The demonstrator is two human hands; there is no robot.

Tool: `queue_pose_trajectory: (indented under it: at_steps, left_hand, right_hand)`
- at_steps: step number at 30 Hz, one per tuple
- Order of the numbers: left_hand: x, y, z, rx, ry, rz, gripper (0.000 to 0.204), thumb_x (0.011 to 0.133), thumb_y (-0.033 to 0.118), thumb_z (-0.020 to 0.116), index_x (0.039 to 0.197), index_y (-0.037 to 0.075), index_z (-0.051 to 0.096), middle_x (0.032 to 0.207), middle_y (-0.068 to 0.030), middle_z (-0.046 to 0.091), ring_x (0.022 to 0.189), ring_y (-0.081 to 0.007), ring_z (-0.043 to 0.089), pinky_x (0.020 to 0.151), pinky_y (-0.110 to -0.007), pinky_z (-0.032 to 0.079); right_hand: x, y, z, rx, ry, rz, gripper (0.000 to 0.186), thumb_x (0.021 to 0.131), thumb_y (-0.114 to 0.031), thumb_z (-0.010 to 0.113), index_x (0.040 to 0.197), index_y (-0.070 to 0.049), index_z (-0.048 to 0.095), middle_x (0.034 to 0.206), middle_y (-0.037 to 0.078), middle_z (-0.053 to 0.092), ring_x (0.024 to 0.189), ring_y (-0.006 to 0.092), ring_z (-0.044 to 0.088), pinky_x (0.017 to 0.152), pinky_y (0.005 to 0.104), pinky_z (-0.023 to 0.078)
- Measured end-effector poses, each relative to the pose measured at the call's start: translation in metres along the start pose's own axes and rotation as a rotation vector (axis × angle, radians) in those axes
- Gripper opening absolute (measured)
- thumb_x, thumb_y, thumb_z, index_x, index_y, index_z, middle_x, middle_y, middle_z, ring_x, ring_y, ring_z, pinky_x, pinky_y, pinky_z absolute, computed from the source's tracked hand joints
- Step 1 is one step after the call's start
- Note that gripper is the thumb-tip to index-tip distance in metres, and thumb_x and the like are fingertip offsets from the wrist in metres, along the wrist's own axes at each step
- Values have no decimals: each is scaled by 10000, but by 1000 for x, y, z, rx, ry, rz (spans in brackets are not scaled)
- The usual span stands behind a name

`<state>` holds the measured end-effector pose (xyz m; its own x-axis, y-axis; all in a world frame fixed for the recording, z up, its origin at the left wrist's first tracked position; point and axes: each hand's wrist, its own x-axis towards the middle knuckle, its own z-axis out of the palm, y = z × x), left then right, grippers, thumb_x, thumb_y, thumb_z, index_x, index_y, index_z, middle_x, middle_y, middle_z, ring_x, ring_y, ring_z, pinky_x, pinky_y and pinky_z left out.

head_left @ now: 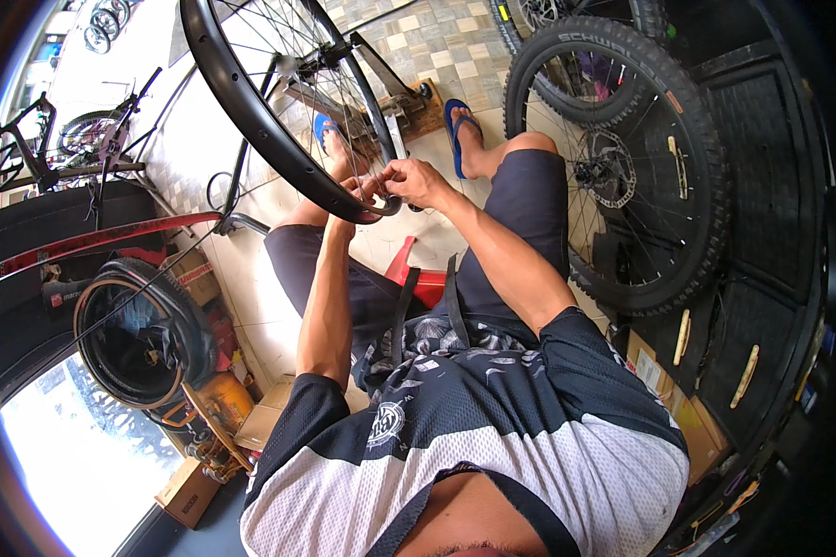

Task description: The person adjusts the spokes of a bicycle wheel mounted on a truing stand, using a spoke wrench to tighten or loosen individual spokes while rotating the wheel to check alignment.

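A bicycle wheel with a bare black rim and thin spokes stands upright in front of me, held at its hub in a metal truing stand on a wooden base. At the rim's near end, my left hand is closed, its fingers by the spokes and partly hidden behind the rim. My right hand is pinched shut just beside it, the fingertips of both nearly meeting. What the fingers grip is too small to make out. A flat silver bar rises just beyond my right hand.
Knobby-tyred wheels lean against black cabinets on my right. A red seat is between my legs. To the left are a red bike frame tube, another wheel and cardboard boxes. My feet, in blue flip-flops, flank the stand's base.
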<state>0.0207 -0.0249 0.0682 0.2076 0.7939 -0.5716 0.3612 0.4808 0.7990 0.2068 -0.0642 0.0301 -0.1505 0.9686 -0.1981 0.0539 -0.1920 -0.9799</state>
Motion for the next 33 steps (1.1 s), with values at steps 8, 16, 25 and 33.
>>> queue_pose_trajectory:
  at_steps: [8,16,25,33]
  left_hand:
    - [-1,1,18,253,168,401,440,817,401,822,648,56,607,616,-23,581,508,-108,507,465,-290,373]
    - [11,1,12,390,299,304,391,916,386,733,693,76,650,609,18,543,518,-87,486,443,-282,346]
    - [-12,28,6,-59,161,131,238,972,325,677,962,94,620,670,60,508,542,-33,443,471,-205,360]
    - [-32,52,0,-149,150,309,232,997,248,641,888,43,636,665,88,489,553,0,394,501,-173,300]
  right_hand:
    - [9,22,4,57,-17,2,260,860,-205,685,1047,-26,704,860,131,743,761,205,700,703,331,532]
    - [7,12,8,105,38,83,286,860,-252,710,999,-3,709,850,125,739,746,216,687,721,340,536]
    - [-2,-12,-28,-240,308,151,339,870,-338,719,961,-12,694,849,120,742,768,205,701,706,337,527]
    - [2,9,-5,-71,98,172,297,862,-267,736,943,11,673,811,81,727,751,128,677,682,283,517]
